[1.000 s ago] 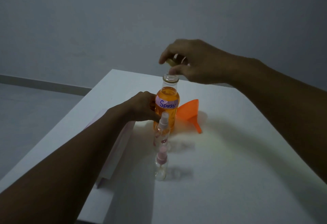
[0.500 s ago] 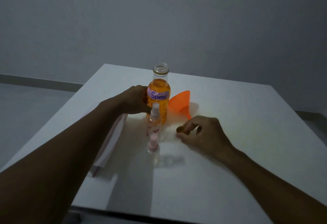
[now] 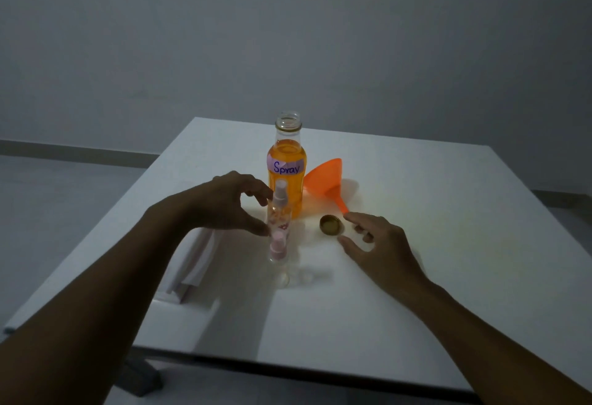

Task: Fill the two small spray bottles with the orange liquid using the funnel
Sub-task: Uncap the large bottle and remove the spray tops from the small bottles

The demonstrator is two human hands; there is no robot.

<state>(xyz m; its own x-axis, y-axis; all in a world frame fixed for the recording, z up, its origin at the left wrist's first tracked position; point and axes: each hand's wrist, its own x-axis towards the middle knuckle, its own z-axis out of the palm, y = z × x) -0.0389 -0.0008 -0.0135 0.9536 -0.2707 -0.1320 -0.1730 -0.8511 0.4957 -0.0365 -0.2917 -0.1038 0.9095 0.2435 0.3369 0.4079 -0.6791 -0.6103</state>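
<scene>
2 small spray bottles: taller (image 3: 279, 209) just before the Spray bottle (image 3: 286, 164), shorter (image 3: 277, 248) nearer still | look light, tippy, slick: grip mid-body | left hand (image 3: 224, 204) curled apart beside taller, right hand (image 3: 374, 244) spread, empty, by cap (image 3: 331, 224) | funnel (image 3: 326, 182) right of Spray bottle

1. Both my forearms are bare from the bottom edge of the view to the wrist; no sleeve shows on either.
2. My left hand (image 3: 224, 204) wears no glove, ring or watch that I can see.
3. My right hand (image 3: 381, 247) is bare as well, wrist unbanded.
4. The dim light hides finer detail on my fingers (image 3: 347, 241), such as the nails.
</scene>
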